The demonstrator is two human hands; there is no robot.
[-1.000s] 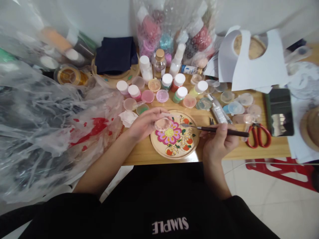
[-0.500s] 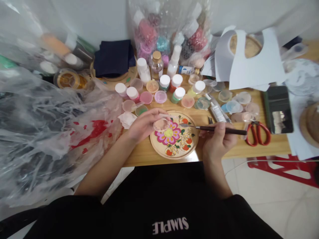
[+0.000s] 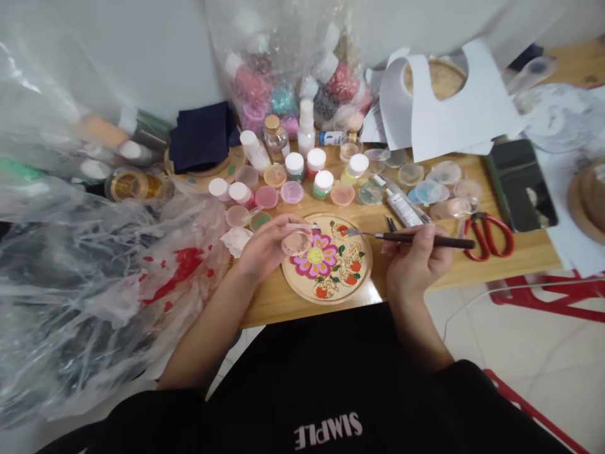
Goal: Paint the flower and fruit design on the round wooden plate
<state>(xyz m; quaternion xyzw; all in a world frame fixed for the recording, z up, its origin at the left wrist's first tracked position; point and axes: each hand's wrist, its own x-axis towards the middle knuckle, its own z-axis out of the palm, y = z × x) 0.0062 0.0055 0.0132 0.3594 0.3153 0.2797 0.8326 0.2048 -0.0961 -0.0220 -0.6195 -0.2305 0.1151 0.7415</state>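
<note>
**At the counter's near edge: one disc, one cup, one tool**

On the counter (image 3: 529, 251), right in front of me, lies one round wooden disc (image 3: 347, 280), flat and close to the near edge. It is painted with one large pink flower with a yellow centre and smaller orange and green motifs beside it.

My left hand (image 3: 262, 249) holds one small clear cup (image 3: 297, 243) over the disc's left rim. Its fingers (image 3: 283, 222) are curled around the cup and pinch it at the rim. My right hand (image 3: 416, 265) rests just right of the disc. Its fingers (image 3: 428, 232) are pressed together on one thin dark-handled tool (image 3: 425, 239), which lies nearly level with its metal tip above the disc's upper right part.

Behind the disc I count six small white-capped jars (image 3: 324, 181). Three taller bottles (image 3: 273, 133) stand behind those. Shallow open pots (image 3: 342, 194) of colour are scattered among them, too many and too overlapped to count surely. One glue tube (image 3: 401, 207) lies beside the tool. One pair of red-handled scissors (image 3: 489, 234) lies just past its handle end, and one dark phone (image 3: 520, 186) lies beyond the scissors. One folded navy cloth (image 3: 201, 135) sits at the back left. Crumpled clear plastic (image 3: 94, 271) covers the left side.
</note>
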